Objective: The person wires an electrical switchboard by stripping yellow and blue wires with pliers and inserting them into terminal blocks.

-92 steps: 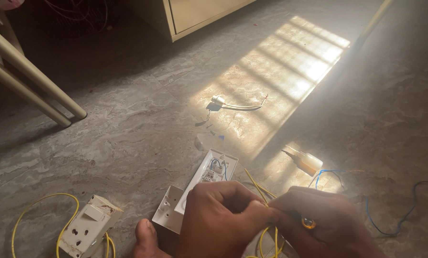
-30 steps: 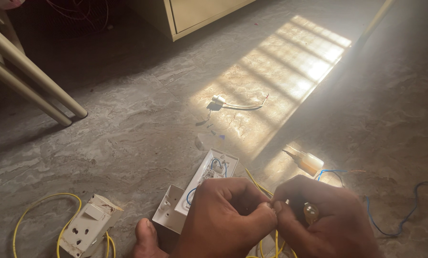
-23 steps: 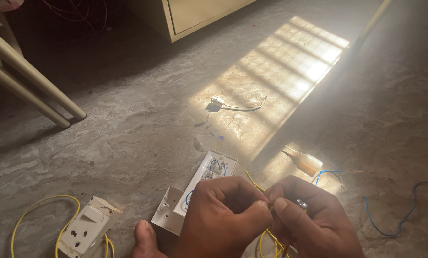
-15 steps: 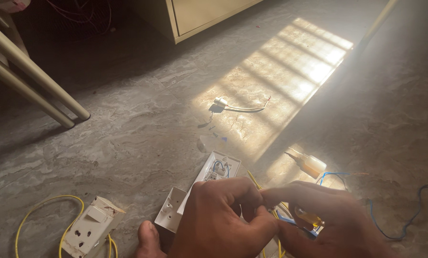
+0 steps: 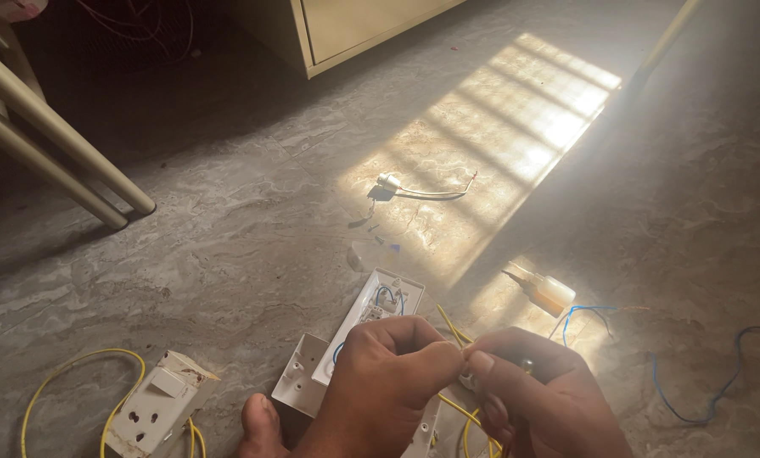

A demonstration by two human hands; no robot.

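My left hand (image 5: 388, 382) and my right hand (image 5: 541, 399) meet at the bottom of the view, fingertips pinched together on a yellow wire (image 5: 452, 326). The right hand also closes around a small tool whose tip barely shows. Under the hands lies a white switch plate (image 5: 371, 318), back side up, with blue wiring inside. A white mounting box (image 5: 299, 386) rests beside it, partly hidden by my left hand. My toe (image 5: 261, 424) touches the floor just below the box.
A white socket module (image 5: 155, 407) with a yellow wire loop (image 5: 66, 373) lies at the lower left. On the grey stone floor are a small bottle (image 5: 549, 293), blue wires (image 5: 719, 382), a small lamp holder with wires (image 5: 397, 187), cream furniture legs (image 5: 57, 153) and a cabinet (image 5: 354, 30).
My right hand has turned and shifted slightly against the left while working the yellow wire. The tool's yellow handle, visible earlier, is now hidden in the fist.
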